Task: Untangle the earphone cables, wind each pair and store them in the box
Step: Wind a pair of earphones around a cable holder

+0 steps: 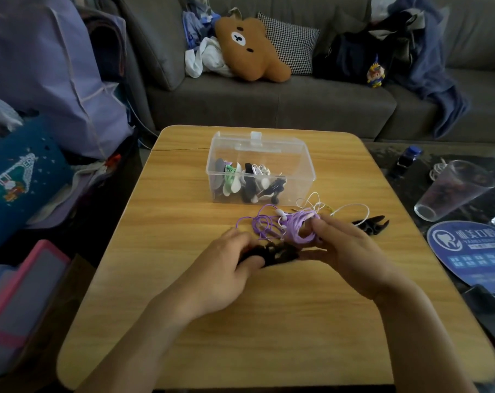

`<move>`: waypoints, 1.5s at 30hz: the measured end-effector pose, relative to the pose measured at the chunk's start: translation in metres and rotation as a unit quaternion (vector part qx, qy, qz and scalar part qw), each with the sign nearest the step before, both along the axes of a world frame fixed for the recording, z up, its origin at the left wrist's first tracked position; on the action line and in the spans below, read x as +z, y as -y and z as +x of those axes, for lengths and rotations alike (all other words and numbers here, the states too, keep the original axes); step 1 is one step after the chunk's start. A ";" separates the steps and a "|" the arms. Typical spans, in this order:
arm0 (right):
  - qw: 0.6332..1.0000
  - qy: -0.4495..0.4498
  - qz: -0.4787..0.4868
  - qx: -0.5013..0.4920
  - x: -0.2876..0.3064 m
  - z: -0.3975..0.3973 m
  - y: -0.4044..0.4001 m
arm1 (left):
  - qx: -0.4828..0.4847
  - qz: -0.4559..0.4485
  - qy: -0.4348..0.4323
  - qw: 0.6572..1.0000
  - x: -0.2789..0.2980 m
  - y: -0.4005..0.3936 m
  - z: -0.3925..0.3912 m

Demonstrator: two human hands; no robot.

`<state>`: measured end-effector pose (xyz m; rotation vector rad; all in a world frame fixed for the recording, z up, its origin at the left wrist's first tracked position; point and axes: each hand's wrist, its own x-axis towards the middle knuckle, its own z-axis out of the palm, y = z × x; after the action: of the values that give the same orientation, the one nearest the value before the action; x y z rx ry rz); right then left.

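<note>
Centre frame over the bench (184, 321): right hand (351, 251) grip pinches purple coil (300, 228); left hand (229, 265) grip holds black winder (277, 252); keep coil tight, tuck loose tail, then box (303, 165).

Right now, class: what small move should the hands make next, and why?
Probably seat the purple cable coil, held by the right hand, onto the black winder gripped by the left hand; loose loops still trail on the table, and the open box waits beyond.

Clear glossy plastic box (294, 160) on a smooth wood-grain table (240, 321); plush bear cushion (249, 49) on a matt cloth sofa (325, 103).
</note>
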<state>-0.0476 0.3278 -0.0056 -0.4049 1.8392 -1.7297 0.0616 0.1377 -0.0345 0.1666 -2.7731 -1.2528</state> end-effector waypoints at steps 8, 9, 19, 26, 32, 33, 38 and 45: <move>0.985 0.097 -0.141 -0.033 -0.001 0.017 0.028 | 0.007 0.351 0.051 0.935 0.011 -0.008 -0.003; 0.981 0.108 -0.160 -0.027 -0.002 0.017 0.030 | 0.009 0.358 0.051 0.932 0.013 -0.007 -0.003; 0.987 0.066 -0.146 -0.011 -0.008 0.018 0.028 | 0.151 0.331 0.012 0.931 0.013 -0.002 -0.006; 0.995 0.039 -0.089 0.028 -0.012 0.028 0.036 | 0.177 0.440 0.032 0.880 0.011 0.002 -0.007; 0.997 0.046 -0.053 0.044 -0.012 0.030 0.041 | 0.158 0.432 0.010 0.888 0.010 -0.001 -0.007; 0.997 0.044 -0.050 0.046 -0.012 0.030 0.040 | 0.157 0.432 0.006 0.888 0.009 -0.001 -0.008; 0.999 -0.005 -0.013 0.040 -0.012 0.028 0.039 | 0.140 0.414 0.010 0.899 0.010 -0.001 -0.007; 0.988 -0.132 0.066 0.043 -0.021 0.027 0.041 | 0.163 0.436 0.035 0.884 0.011 0.001 -0.007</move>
<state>-0.0208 0.2871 -0.0267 -0.6745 2.0760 -1.5451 0.0549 0.1362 -0.0239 0.7033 -1.8778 -2.2801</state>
